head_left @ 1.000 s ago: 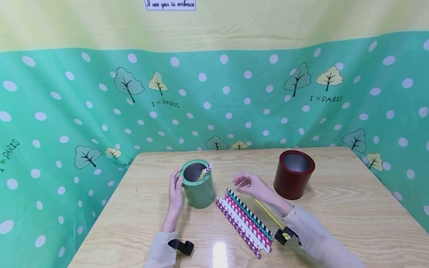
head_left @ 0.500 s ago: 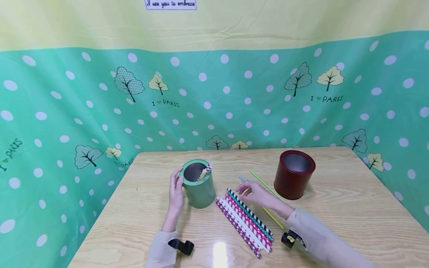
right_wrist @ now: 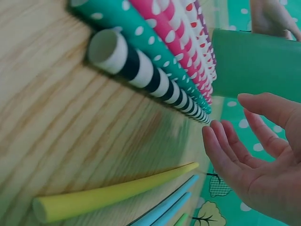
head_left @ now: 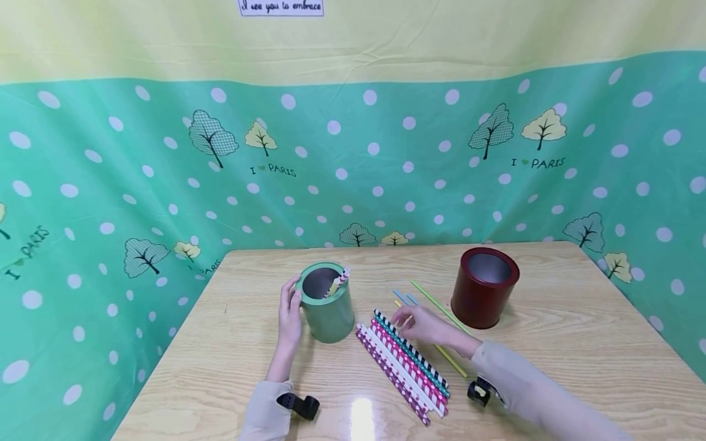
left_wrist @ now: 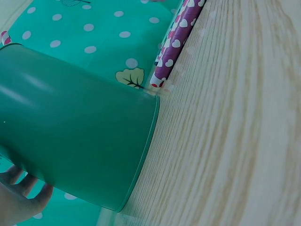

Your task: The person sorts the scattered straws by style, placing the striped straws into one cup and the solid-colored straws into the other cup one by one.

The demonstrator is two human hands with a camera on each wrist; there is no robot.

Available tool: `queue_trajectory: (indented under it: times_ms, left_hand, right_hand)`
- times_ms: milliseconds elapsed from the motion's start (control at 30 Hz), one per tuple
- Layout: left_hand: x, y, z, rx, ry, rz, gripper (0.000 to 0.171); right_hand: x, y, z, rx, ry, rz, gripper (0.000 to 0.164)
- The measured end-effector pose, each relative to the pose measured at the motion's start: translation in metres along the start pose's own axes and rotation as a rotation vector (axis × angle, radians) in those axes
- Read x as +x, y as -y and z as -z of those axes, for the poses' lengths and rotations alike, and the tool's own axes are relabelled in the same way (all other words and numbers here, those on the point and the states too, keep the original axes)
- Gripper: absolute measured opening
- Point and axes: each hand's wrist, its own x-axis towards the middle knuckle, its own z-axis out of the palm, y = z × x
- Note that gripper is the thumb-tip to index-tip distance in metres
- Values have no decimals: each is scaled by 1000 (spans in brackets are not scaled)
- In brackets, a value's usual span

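My left hand (head_left: 290, 315) holds the left side of a green canister (head_left: 329, 320), its fingers and thumb around the wall near the rim. Several patterned paper straws (head_left: 336, 285) lean inside at the right of the opening. Beside the canister lies a slanting row of patterned paper straws; the black-and-white striped straw (head_left: 410, 347) is on its right edge. Over the far end of this row, my right hand (head_left: 421, 324) has loosely bent fingers. In the right wrist view, thumb and fingers (right_wrist: 237, 155) stand apart with nothing between them, close to the striped straw's far end.
Right of the row lie a plain yellow straw (head_left: 451, 361), blue straws (head_left: 401, 297) partly behind my right hand, and a light green straw (head_left: 438, 304). A dark red canister (head_left: 480, 300) stands farther right. A polka-dot curtain (head_left: 353, 159) hangs behind the table.
My right hand has moved right and down, from above the loose plain straws to the far end of the striped straw. My left hand and the green canister have stayed in place.
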Motion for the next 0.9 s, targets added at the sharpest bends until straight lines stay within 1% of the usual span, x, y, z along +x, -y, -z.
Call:
queue_trajectory:
  times_ms: [200,567,900]
  left_hand:
    - [0,-2,1,-2,8,19,37]
    - [0,-1,-1,16,-16,11,35]
    - [0,1,1,17,-7,24,37]
  right_hand:
    - [0,-6,0,-17,28,-1,25]
    - [4,-14,-2,16,60,-28,24]
    - [6,-18,-4,2,71,-43,24]
